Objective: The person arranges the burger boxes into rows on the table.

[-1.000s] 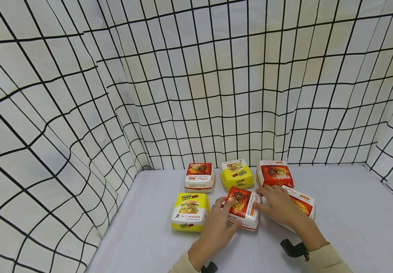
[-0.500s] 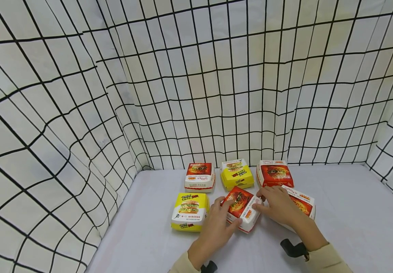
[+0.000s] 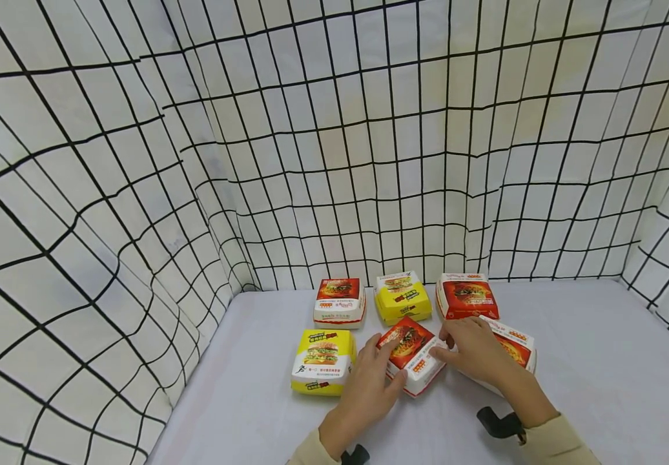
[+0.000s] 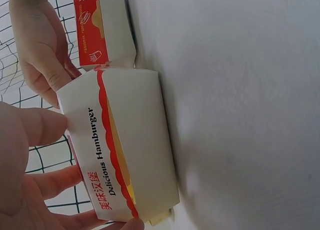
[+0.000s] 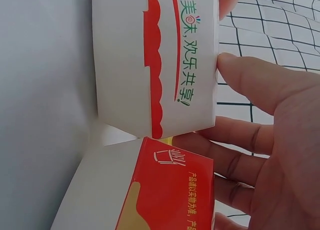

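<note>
White black-gridded cloth walls (image 3: 358, 165), white-covered bench (image 3: 241, 387), we see one red-and-white cardboard burger box (image 3: 414, 355) turned askew between both hands, left-hand grip (image 3: 367, 381) clamped on its left side, right-hand grip (image 3: 475, 349) pinching its right corner, yellow-and-white cardboard box (image 3: 321, 361) beside left-hand grip.

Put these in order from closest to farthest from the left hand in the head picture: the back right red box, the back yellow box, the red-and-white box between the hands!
From the left hand:
1. Red-and-white box: front row; the hand touches it.
2. Back yellow box: middle of the back row.
3. Back right red box: right end of the back row.
</note>
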`<state>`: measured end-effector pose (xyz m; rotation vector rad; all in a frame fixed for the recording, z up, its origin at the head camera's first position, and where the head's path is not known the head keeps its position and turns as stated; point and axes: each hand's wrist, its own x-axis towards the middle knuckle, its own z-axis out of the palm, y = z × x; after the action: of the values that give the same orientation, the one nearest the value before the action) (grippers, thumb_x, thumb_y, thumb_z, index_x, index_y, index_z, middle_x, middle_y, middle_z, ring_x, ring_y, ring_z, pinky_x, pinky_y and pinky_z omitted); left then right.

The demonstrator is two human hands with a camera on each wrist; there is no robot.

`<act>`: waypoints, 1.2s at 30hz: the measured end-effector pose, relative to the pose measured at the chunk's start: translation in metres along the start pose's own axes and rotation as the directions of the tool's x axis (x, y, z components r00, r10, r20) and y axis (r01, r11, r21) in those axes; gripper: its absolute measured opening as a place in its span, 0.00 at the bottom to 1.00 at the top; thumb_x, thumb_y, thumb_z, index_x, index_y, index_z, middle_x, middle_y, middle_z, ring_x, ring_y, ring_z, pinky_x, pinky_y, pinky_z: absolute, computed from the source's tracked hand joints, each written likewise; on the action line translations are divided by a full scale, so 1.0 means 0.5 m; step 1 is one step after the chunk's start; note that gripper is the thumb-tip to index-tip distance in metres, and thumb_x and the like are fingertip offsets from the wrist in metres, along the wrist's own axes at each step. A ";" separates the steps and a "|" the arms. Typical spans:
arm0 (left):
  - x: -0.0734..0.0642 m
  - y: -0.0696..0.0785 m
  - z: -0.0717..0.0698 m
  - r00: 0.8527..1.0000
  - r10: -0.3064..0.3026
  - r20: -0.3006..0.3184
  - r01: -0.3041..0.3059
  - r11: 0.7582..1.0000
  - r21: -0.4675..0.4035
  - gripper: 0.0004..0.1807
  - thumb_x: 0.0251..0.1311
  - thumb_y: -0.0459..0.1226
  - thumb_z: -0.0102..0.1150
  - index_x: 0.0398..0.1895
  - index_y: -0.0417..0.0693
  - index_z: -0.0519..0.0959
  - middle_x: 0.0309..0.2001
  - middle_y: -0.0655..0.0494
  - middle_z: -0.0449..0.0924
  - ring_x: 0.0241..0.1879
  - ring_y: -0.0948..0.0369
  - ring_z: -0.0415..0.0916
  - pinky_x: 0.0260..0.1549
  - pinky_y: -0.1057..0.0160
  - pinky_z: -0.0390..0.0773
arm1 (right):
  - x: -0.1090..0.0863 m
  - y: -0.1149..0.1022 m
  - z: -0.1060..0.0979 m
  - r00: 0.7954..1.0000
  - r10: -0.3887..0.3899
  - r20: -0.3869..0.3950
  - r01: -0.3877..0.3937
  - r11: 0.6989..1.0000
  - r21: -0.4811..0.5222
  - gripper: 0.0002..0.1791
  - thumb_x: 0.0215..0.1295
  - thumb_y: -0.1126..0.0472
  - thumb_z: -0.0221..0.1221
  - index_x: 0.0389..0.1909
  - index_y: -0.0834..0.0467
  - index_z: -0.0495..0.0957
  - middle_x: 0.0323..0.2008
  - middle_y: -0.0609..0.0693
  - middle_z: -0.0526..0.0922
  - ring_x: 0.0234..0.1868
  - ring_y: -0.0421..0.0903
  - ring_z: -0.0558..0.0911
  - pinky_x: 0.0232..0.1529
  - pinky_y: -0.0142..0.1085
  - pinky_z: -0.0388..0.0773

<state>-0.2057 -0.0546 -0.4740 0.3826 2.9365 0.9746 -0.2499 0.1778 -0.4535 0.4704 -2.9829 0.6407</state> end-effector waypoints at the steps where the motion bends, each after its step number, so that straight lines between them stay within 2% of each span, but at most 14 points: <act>1: 0.000 0.000 0.000 1.000 -0.002 0.002 0.002 1.000 -0.004 0.34 0.69 0.51 0.61 0.76 0.63 0.65 0.79 0.48 0.56 0.76 0.47 0.60 0.69 0.37 0.67 | 0.000 0.000 0.000 1.000 0.000 0.002 0.000 1.000 -0.001 0.18 0.60 0.41 0.70 0.38 0.49 0.79 0.32 0.41 0.78 0.45 0.48 0.75 0.57 0.59 0.68; 9: -0.001 -0.002 -0.001 1.000 0.016 -0.009 -0.017 1.000 -0.015 0.35 0.69 0.53 0.60 0.77 0.62 0.64 0.80 0.48 0.54 0.77 0.47 0.58 0.70 0.37 0.66 | 0.000 0.002 -0.001 1.000 -0.006 -0.014 0.006 1.000 0.003 0.17 0.60 0.43 0.70 0.38 0.49 0.79 0.32 0.40 0.80 0.44 0.47 0.76 0.60 0.60 0.68; 13: -0.002 -0.001 -0.001 0.999 0.032 -0.027 -0.032 0.999 0.005 0.40 0.65 0.59 0.62 0.77 0.60 0.64 0.79 0.46 0.56 0.76 0.46 0.59 0.69 0.36 0.66 | 0.000 0.003 0.000 0.999 -0.015 -0.030 0.016 1.000 0.013 0.20 0.61 0.43 0.70 0.46 0.52 0.82 0.34 0.41 0.81 0.45 0.47 0.78 0.62 0.61 0.68; 16: -0.002 0.001 0.000 0.999 0.028 -0.033 -0.027 1.000 0.013 0.45 0.61 0.62 0.65 0.78 0.58 0.63 0.79 0.46 0.56 0.76 0.46 0.59 0.69 0.37 0.67 | -0.001 0.002 0.000 1.000 -0.013 -0.024 0.013 1.000 0.026 0.26 0.62 0.43 0.69 0.55 0.54 0.81 0.38 0.42 0.83 0.49 0.50 0.78 0.63 0.62 0.67; 19: -0.002 0.003 0.001 0.999 0.019 -0.031 -0.019 1.000 0.024 0.48 0.58 0.64 0.67 0.78 0.56 0.63 0.78 0.45 0.56 0.76 0.46 0.60 0.69 0.38 0.68 | -0.001 0.002 0.003 1.000 -0.008 -0.006 0.009 0.999 0.032 0.29 0.63 0.42 0.68 0.60 0.54 0.80 0.40 0.42 0.84 0.54 0.53 0.78 0.65 0.64 0.66; 24: -0.002 0.002 0.003 0.999 0.023 -0.033 -0.022 0.999 0.040 0.50 0.55 0.64 0.69 0.77 0.55 0.63 0.77 0.44 0.58 0.73 0.46 0.62 0.67 0.39 0.70 | -0.002 0.003 0.007 1.000 -0.023 0.009 0.023 0.999 0.025 0.29 0.64 0.42 0.67 0.60 0.55 0.80 0.38 0.42 0.84 0.56 0.55 0.78 0.67 0.65 0.63; 36: -0.001 -0.002 0.002 0.999 0.035 -0.015 -0.035 0.999 0.021 0.47 0.59 0.59 0.68 0.77 0.53 0.63 0.79 0.43 0.55 0.74 0.46 0.61 0.68 0.38 0.69 | -0.001 -0.001 0.009 0.999 -0.033 0.011 0.033 0.999 0.008 0.26 0.64 0.45 0.68 0.58 0.55 0.81 0.30 0.39 0.79 0.51 0.51 0.76 0.67 0.64 0.63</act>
<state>-0.2053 -0.0549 -0.4753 0.4304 2.9654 0.9558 -0.2492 0.1759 -0.4575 0.5236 -2.9770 0.6496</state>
